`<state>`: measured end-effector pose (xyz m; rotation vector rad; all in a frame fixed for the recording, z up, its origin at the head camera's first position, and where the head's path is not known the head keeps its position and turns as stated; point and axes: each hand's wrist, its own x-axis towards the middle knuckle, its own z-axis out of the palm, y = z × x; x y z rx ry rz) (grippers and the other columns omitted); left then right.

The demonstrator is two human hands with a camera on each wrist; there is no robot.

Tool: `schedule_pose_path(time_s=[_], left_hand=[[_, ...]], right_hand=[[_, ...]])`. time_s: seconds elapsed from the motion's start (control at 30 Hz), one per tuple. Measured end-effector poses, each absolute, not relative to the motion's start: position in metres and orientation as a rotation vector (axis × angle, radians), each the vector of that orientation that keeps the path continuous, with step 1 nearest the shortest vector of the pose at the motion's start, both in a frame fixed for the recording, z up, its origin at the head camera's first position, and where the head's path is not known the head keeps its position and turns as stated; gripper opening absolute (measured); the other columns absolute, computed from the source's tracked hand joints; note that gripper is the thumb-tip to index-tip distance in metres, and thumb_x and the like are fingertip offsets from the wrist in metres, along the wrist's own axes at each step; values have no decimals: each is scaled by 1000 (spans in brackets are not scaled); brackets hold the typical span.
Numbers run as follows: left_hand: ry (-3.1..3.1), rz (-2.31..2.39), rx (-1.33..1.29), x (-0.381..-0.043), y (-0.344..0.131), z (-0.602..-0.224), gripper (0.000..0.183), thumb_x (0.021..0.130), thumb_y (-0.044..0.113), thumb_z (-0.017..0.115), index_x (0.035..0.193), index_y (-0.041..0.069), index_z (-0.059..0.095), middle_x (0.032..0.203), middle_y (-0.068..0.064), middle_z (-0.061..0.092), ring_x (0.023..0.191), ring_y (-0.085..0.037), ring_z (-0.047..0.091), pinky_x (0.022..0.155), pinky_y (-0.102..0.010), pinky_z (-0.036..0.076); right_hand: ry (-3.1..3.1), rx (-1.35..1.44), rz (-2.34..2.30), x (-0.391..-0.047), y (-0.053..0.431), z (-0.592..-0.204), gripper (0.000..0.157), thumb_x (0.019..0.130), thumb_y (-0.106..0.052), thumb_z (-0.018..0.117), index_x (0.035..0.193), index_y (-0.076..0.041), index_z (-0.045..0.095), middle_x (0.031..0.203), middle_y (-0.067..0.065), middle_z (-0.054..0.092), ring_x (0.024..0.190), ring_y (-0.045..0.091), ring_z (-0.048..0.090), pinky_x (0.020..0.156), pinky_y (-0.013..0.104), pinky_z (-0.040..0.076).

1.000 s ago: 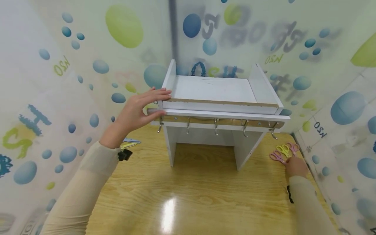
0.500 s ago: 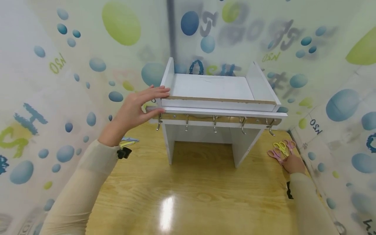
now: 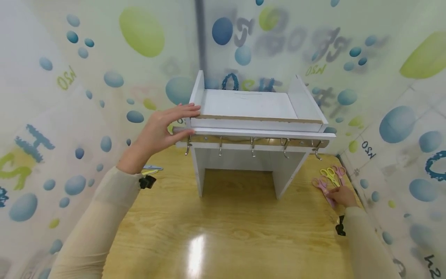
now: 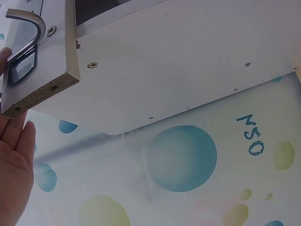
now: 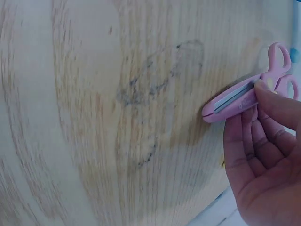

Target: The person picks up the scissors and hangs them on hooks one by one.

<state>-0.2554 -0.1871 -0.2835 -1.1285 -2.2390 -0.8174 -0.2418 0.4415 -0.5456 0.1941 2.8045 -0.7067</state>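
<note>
Wooden table (image 3: 240,221) lies under right hand (image 3: 345,196) pinching scissors (image 5: 233,100).

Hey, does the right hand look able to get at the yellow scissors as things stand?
Probably not straight away: the yellow scissors lie close beside the right hand, but it pinches a pair of pink scissors, which would likely need releasing first.

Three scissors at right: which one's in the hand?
The leftmost pink pair in the head view: the right hand pinches it. The yellow pair and other pink pair have handles farther right, unheld.
</note>
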Motion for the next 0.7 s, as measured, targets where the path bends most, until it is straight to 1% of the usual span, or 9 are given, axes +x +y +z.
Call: schedule_pose_path(time_s=[0.13, 0.2, 0.27, 0.37, 0.47, 0.7], left_hand=[[-2245, -813, -1122, -256, -187, -282, 51, 82, 9, 82, 131, 12, 67, 138, -7, 64, 133, -28, 57, 118, -35, 37], [-2248, -819, -1122, -256, -188, -282, 51, 82, 9, 81, 131, 12, 67, 138, -8, 64, 134, -27, 56, 118, -35, 37], [-2251, -818, -1119, -256, -187, -282, 50, 82, 9, 81, 130, 12, 67, 138, -7, 64, 134, -26, 56, 118, -36, 37], [-2258, -815, -1114, -256, -188, -282, 50, 82, 9, 81, 130, 11, 67, 138, -7, 64, 134, -25, 56, 118, -35, 38], [-2268, -807, -1108, -256, -188, -282, 50, 82, 9, 81, 131, 12, 67, 139, -6, 64, 135, -24, 56, 118, -35, 38], [-2264, -809, -1108, -255, -187, -282, 50, 82, 8, 81, 130, 9, 67, 138, -7, 64, 134, -23, 56, 117, -35, 39]], right_hand=[[2781, 202, -816, -240, 440, -541, 42, 92, -20, 68, 110, 17, 65, 90, 22, 73, 73, 15, 63, 66, 27, 50], [2746, 212, -907, -239, 439, -536, 41, 94, -18, 65, 113, 19, 63, 85, 16, 74, 70, 5, 62, 65, 23, 51], [2697, 236, -1020, -237, 437, -530, 42, 96, -17, 63, 115, 21, 61, 83, 8, 75, 68, -2, 61, 65, 20, 53], [2622, 252, -1156, -235, 433, -522, 44, 99, -16, 60, 118, 23, 57, 83, -3, 72, 68, -5, 61, 66, 19, 56], [2573, 250, -1238, -231, 431, -517, 47, 101, -19, 59, 122, 23, 55, 85, -12, 68, 71, -7, 63, 70, 20, 58], [2591, 243, -1297, -213, 422, -495, 55, 101, -26, 60, 128, 21, 52, 87, -19, 66, 74, -11, 62, 76, 21, 59]])
